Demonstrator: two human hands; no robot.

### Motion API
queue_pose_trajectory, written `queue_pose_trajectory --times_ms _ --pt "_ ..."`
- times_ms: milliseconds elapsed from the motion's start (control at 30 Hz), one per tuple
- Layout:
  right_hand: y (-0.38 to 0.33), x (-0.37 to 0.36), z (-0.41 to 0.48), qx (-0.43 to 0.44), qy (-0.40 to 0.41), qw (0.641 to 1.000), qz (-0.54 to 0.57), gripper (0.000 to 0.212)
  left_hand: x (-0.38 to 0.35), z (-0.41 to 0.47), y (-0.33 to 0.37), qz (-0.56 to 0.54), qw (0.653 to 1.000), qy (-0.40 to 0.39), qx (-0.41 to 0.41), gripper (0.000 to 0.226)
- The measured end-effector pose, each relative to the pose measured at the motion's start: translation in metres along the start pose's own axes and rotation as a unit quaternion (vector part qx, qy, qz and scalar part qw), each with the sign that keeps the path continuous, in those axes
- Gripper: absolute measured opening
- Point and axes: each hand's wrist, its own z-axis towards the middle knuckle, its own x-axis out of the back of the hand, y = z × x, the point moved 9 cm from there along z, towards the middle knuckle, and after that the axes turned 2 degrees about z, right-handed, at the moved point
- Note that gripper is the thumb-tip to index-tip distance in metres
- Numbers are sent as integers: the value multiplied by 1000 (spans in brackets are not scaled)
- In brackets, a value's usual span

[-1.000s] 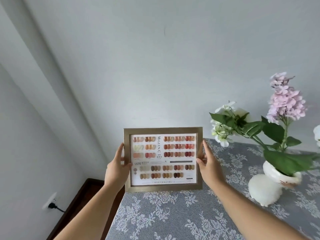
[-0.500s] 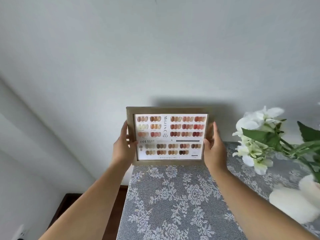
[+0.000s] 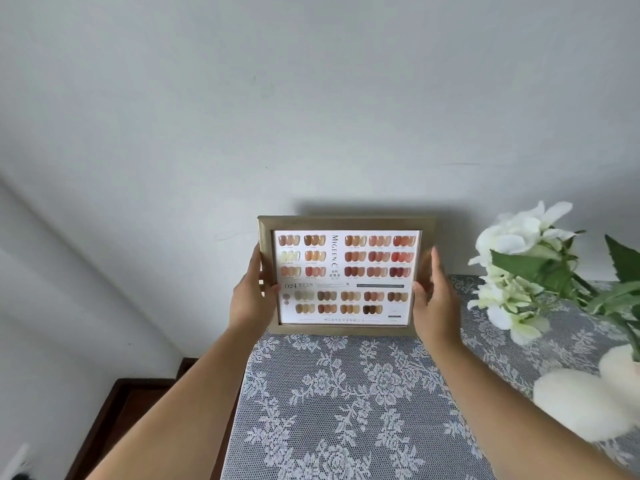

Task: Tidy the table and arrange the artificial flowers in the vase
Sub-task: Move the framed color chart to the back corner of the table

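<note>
A gold picture frame (image 3: 343, 328) with a nail-colour chart stands upright at the far left corner of the table (image 3: 346, 403), close to the white wall. My left hand (image 3: 251, 297) grips its left edge and my right hand (image 3: 433, 303) holds its right edge. White artificial flowers (image 3: 519, 244) with green leaves lean over the table at the right. The white vase (image 3: 588, 403) under them is cut off by the frame edge and blurred.
A grey lace cloth covers the table. Past its left edge is a dark wooden piece of furniture (image 3: 128, 410), lower down. A wall socket (image 3: 17, 462) sits at the bottom left.
The frame has gone farther back towards the wall, still held by both hands. The view has shifted left, so the lilac flower and most of the vase have left the picture.
</note>
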Motion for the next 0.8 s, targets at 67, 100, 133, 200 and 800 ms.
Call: queue_pose_trajectory --times_ms 67,100,133,200,800 --pt "3 1 -5 -10 -2 1000 0 77 0 -2 0 10 1000 3 -6 80" --pt "5 1 -8 -12 -2 1000 0 78 0 -3 0 15 1000 5 -11 79" --pt "7 1 -11 -11 -1 1000 0 78 0 -4 0 18 1000 6 -15 79" --pt "10 2 -14 -13 2 1000 -1 75 0 -7 1 16 1000 7 -19 79" --pt "3 18 -39 -32 -41 999 2 68 21 -32 13 69 997 22 -36 70"
